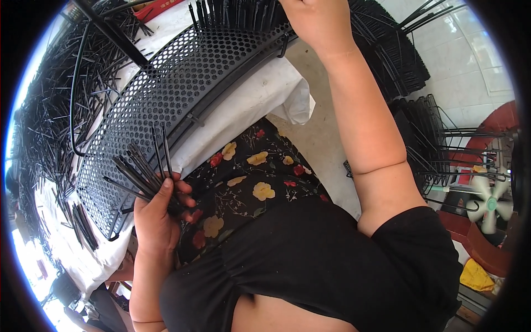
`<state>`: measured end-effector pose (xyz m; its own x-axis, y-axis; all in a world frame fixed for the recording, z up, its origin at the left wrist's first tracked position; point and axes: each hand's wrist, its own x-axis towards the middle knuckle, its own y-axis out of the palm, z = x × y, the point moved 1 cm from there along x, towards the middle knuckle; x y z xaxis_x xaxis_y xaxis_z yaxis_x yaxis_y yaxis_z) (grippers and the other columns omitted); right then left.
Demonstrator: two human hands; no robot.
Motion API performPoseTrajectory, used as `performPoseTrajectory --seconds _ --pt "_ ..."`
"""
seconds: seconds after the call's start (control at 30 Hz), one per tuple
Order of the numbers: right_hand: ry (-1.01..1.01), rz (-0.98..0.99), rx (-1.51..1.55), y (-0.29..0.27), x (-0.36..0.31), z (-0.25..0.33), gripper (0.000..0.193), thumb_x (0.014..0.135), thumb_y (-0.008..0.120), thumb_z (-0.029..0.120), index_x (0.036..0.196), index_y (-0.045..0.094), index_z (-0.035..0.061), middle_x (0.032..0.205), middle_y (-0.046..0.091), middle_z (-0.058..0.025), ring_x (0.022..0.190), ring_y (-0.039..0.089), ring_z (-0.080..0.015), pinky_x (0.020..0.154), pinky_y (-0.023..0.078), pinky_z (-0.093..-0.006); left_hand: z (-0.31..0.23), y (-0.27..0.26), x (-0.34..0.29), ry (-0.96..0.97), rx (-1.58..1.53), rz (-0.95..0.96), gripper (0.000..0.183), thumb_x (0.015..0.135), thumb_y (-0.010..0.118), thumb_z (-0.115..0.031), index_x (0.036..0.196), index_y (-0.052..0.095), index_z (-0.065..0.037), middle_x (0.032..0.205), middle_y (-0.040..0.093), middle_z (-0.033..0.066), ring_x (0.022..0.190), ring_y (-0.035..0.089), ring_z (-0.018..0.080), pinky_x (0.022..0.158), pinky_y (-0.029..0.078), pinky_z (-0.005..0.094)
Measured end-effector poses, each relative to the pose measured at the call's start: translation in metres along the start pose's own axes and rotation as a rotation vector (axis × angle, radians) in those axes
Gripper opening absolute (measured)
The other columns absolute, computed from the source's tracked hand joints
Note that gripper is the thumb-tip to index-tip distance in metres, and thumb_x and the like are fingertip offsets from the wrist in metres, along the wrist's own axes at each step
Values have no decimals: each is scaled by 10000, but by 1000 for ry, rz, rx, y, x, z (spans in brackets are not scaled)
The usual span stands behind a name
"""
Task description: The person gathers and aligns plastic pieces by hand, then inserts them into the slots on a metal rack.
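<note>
My left hand [156, 213] is closed around a bundle of thin black strips [135, 172], which fan out past the thumb. Two of them point up apart from the rest. A curved black panel full of small holes [166, 91] lies just beyond that hand, with wire loops along its near edge. At the panel's far right end stands a dense row of upright black strips [238, 14]. My right hand [316, 22] is stretched out beside that row at the top edge of the view. Its fingers are cut off by the frame, so their grip is hidden.
A big heap of loose black strips [61, 105] covers the left of the white-covered table [249, 102]. A black metal bar [113, 36] rises over the panel. Black wire racks [426, 127] stand at the right, near a small fan [489, 205] and a yellow cloth [477, 275].
</note>
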<state>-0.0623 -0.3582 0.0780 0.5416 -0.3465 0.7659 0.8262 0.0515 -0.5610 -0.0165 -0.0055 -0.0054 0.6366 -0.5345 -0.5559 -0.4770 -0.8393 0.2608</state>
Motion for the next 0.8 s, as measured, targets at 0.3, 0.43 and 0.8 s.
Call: performPoseTrajectory --seconds 0.3,0.43,0.8 --pt "136 -52 394 20 -45 28 145 908 690 91 1033 709 19 869 719 -47 768 665 -117 700 522 -232 -6 10 0 0 -5 -1 220 1001 537 -191 1117 565 -7 860 658 111 658 640 194 459 472 281" --pt "559 451 1063 38 -84 94 232 884 728 117 1075 661 4 826 690 -49 710 626 -66 622 507 -214 -9 17 5 16 -94 123 217 1011 533 -170 1129 573 8 887 665 107 687 653 173 467 501 261" --pt "523 300 1268 51 -57 86 189 918 657 47 1097 638 -8 888 720 -122 768 708 -170 591 559 -248 -16 0 -7 -23 -29 176 281 992 553 -135 1208 544 45 921 667 142 724 668 184 454 517 263"
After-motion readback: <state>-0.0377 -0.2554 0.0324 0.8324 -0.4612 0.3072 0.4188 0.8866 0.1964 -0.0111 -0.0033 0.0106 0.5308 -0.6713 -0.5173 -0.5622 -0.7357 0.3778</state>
